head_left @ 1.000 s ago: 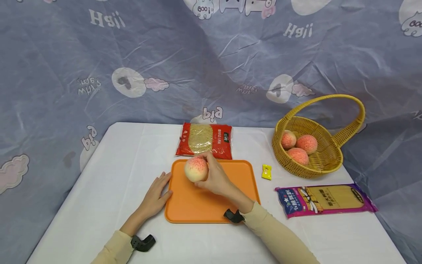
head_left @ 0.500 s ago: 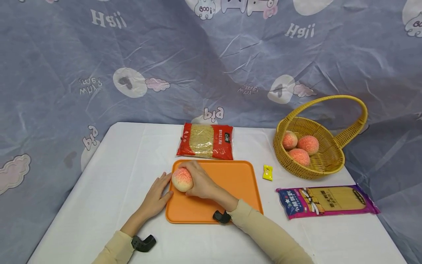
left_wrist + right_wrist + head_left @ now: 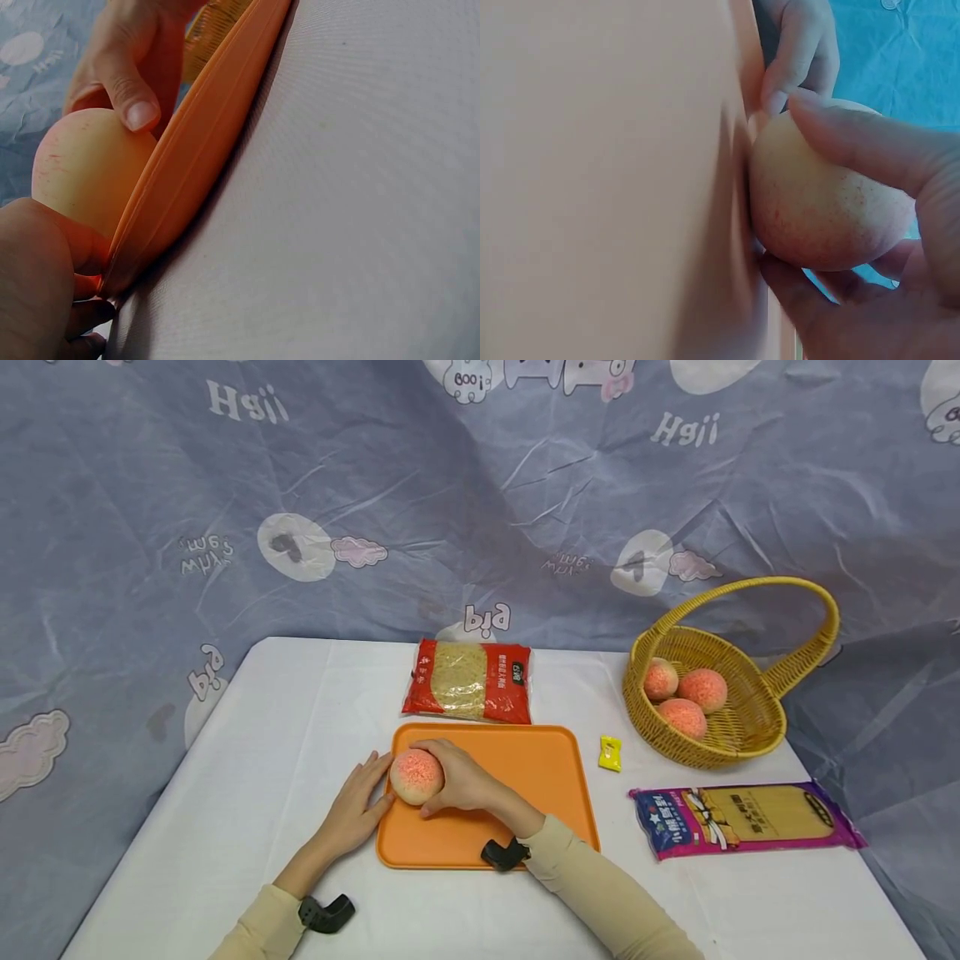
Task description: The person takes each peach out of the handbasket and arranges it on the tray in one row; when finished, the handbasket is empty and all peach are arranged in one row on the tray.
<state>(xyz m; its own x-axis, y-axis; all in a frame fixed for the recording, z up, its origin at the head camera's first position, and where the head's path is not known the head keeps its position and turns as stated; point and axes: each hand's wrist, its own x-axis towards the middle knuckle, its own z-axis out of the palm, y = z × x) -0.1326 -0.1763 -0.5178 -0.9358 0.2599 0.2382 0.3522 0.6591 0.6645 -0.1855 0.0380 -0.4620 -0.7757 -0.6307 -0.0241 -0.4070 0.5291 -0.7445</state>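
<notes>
My right hand [image 3: 467, 781] holds a peach [image 3: 417, 777] with pink speckles over a pale yellow base, at the left side of the orange tray [image 3: 525, 760]. Thumb and fingers curve round the fruit in the right wrist view, where the peach [image 3: 825, 195] sits against the tray surface. At the tray's left edge rests my left hand [image 3: 354, 810], its fingers fairly straight and touching the rim. The left wrist view has that hand [image 3: 37, 270] at the tray rim [image 3: 187, 150], close beside the peach [image 3: 90, 169]. Some of its fingers are partly hidden there.
Behind the tray lies a red bag of pasta [image 3: 468, 681]. A small yellow packet [image 3: 610, 753] is to the right. Farther right stand a yellow wicker basket [image 3: 738, 727] with three peaches and, nearer, a purple pasta packet [image 3: 750, 818]. A patterned grey-blue cloth [image 3: 465, 510] hangs behind.
My right hand has carried the peach left and down, from above the tray to its left side near the left hand. The left hand has stayed at the rim.
</notes>
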